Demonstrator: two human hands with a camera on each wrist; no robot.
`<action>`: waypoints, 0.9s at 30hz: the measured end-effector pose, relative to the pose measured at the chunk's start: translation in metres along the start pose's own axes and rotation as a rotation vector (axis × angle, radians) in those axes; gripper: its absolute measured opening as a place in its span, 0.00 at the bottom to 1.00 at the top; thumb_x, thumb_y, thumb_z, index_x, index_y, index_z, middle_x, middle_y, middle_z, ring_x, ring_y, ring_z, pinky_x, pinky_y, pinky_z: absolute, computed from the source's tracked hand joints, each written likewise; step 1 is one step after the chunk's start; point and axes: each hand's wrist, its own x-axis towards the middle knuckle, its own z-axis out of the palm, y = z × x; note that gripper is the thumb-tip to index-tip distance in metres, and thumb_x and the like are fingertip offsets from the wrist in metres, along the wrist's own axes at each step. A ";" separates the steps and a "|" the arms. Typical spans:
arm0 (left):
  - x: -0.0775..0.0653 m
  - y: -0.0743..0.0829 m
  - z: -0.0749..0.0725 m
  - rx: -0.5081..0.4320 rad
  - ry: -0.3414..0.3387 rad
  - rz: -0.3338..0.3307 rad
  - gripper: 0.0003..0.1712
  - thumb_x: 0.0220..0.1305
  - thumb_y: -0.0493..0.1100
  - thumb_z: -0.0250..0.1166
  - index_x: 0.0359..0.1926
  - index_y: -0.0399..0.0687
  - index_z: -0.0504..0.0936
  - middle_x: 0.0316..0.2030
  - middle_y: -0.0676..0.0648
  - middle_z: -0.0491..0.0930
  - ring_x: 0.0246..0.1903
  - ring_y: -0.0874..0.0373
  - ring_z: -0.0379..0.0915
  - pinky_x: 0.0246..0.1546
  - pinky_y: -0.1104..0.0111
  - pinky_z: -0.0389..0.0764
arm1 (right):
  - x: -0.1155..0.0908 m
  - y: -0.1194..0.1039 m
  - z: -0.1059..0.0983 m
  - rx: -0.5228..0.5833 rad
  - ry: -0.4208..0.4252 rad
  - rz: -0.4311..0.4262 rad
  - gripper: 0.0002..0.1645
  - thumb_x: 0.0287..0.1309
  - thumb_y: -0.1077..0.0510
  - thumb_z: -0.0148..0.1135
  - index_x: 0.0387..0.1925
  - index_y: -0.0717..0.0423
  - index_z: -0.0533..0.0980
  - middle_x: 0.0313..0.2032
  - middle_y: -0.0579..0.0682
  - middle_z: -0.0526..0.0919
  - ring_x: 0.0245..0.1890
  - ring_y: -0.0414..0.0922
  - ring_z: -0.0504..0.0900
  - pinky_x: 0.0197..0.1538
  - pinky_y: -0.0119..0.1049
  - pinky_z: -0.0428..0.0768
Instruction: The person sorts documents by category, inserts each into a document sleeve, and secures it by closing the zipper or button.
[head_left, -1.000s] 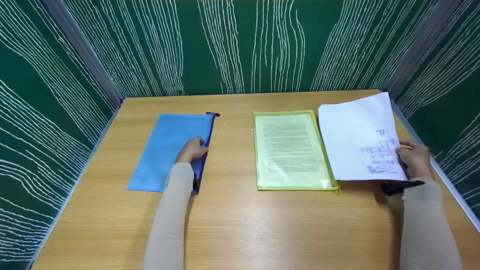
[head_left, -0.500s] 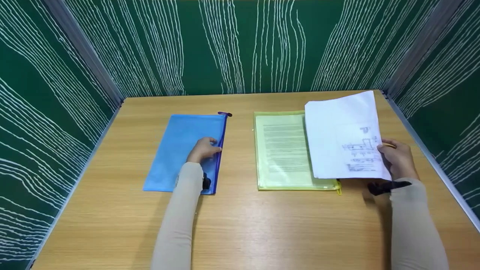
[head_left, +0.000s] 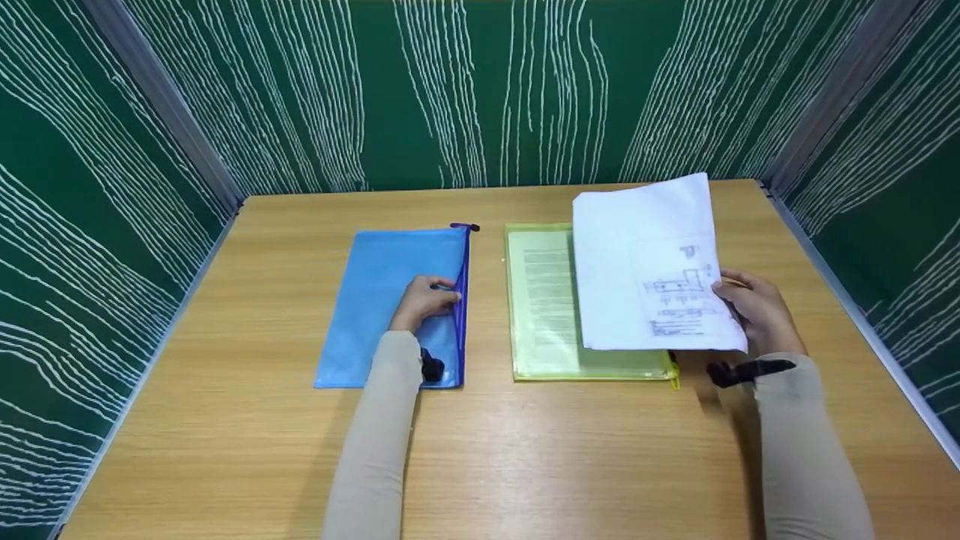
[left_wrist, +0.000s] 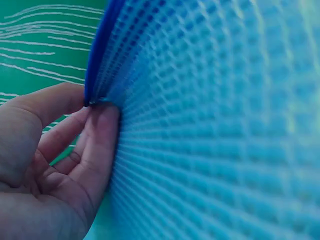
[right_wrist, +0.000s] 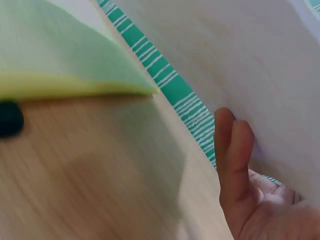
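Observation:
A blue mesh zip pouch (head_left: 367,300) lies on the table at left of centre, its dark blue zip edge facing right. My left hand (head_left: 421,303) pinches that edge between thumb and fingers, and the top layer is lifted so the mouth gapes; the left wrist view shows the mesh (left_wrist: 210,120) fanning away from the fingertips. On the right, my right hand (head_left: 761,311) grips the side of white paper (head_left: 622,255) with a printed drawing. The paper is raised over a yellow zip pouch (head_left: 540,364) and hides much of it. In the right wrist view the fingers (right_wrist: 242,155) lie behind the paper.
Printed pages show through the yellow pouch, which lies flat. Green partitions (head_left: 435,90) with white wavy lines stand behind and on both sides of the wooden table (head_left: 525,465). Black straps (head_left: 750,371) sit at the wrists.
Paper and right hand have moved left, from beside the yellow pouch to over it. The left hand has slid the blue pouch to the right, and its zip edge now gapes.

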 end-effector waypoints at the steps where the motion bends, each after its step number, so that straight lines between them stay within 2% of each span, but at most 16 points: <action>1: 0.001 -0.001 0.001 -0.026 -0.003 0.002 0.21 0.59 0.36 0.67 0.54 0.37 0.79 0.45 0.39 0.82 0.36 0.56 0.82 0.41 0.65 0.83 | 0.000 -0.001 0.002 -0.006 -0.011 -0.004 0.35 0.68 0.48 0.54 0.73 0.43 0.57 0.46 0.39 0.72 0.43 0.37 0.75 0.43 0.28 0.77; 5: 0.004 -0.006 0.004 -0.128 -0.013 0.004 0.21 0.58 0.36 0.67 0.53 0.38 0.79 0.43 0.42 0.82 0.34 0.58 0.81 0.39 0.66 0.84 | -0.001 -0.003 0.009 0.060 -0.089 -0.084 0.37 0.67 0.52 0.55 0.73 0.51 0.56 0.37 0.35 0.78 0.36 0.34 0.78 0.38 0.29 0.79; 8: 0.004 -0.006 0.006 -0.171 -0.019 0.006 0.21 0.58 0.36 0.67 0.53 0.39 0.80 0.42 0.43 0.82 0.33 0.59 0.80 0.37 0.67 0.83 | -0.001 -0.003 0.014 0.100 -0.146 -0.127 0.37 0.67 0.56 0.56 0.73 0.56 0.55 0.31 0.32 0.81 0.32 0.34 0.79 0.36 0.29 0.79; 13: 0.005 -0.004 0.009 -0.199 -0.040 -0.019 0.22 0.58 0.37 0.68 0.54 0.42 0.79 0.43 0.44 0.81 0.36 0.58 0.80 0.38 0.68 0.83 | 0.001 -0.004 0.024 0.031 -0.166 -0.128 0.37 0.68 0.53 0.54 0.73 0.55 0.54 0.32 0.31 0.80 0.34 0.33 0.80 0.38 0.29 0.79; 16: 0.007 -0.004 0.010 -0.206 -0.043 -0.040 0.22 0.58 0.38 0.67 0.55 0.44 0.79 0.42 0.45 0.80 0.36 0.58 0.79 0.39 0.68 0.82 | 0.002 -0.004 0.030 0.038 -0.188 -0.132 0.37 0.68 0.53 0.55 0.73 0.55 0.54 0.33 0.32 0.80 0.34 0.33 0.80 0.38 0.29 0.79; 19: 0.007 -0.004 0.011 -0.213 -0.037 -0.050 0.21 0.59 0.38 0.67 0.54 0.46 0.79 0.41 0.45 0.80 0.35 0.58 0.79 0.39 0.67 0.82 | 0.003 -0.003 0.037 0.082 -0.215 -0.143 0.32 0.67 0.55 0.55 0.70 0.54 0.60 0.33 0.33 0.81 0.33 0.34 0.81 0.37 0.29 0.79; 22: 0.007 -0.003 0.012 -0.232 -0.030 -0.050 0.20 0.59 0.38 0.66 0.54 0.46 0.78 0.40 0.46 0.80 0.35 0.57 0.79 0.39 0.67 0.81 | 0.004 -0.001 0.044 0.118 -0.245 -0.157 0.22 0.67 0.57 0.56 0.61 0.50 0.67 0.32 0.34 0.82 0.32 0.34 0.81 0.35 0.29 0.79; 24: 0.006 -0.003 0.012 -0.249 -0.030 -0.049 0.19 0.59 0.38 0.67 0.53 0.45 0.78 0.40 0.46 0.81 0.34 0.57 0.79 0.38 0.67 0.81 | 0.004 0.000 0.048 0.118 -0.256 -0.165 0.17 0.67 0.58 0.56 0.56 0.47 0.69 0.31 0.34 0.83 0.31 0.34 0.81 0.35 0.29 0.79; 27: 0.005 -0.002 0.012 -0.263 -0.030 -0.051 0.19 0.59 0.38 0.67 0.52 0.45 0.79 0.40 0.46 0.80 0.33 0.57 0.78 0.38 0.68 0.81 | 0.004 0.000 0.055 0.117 -0.266 -0.165 0.16 0.67 0.59 0.55 0.54 0.47 0.70 0.31 0.34 0.83 0.31 0.34 0.82 0.35 0.29 0.80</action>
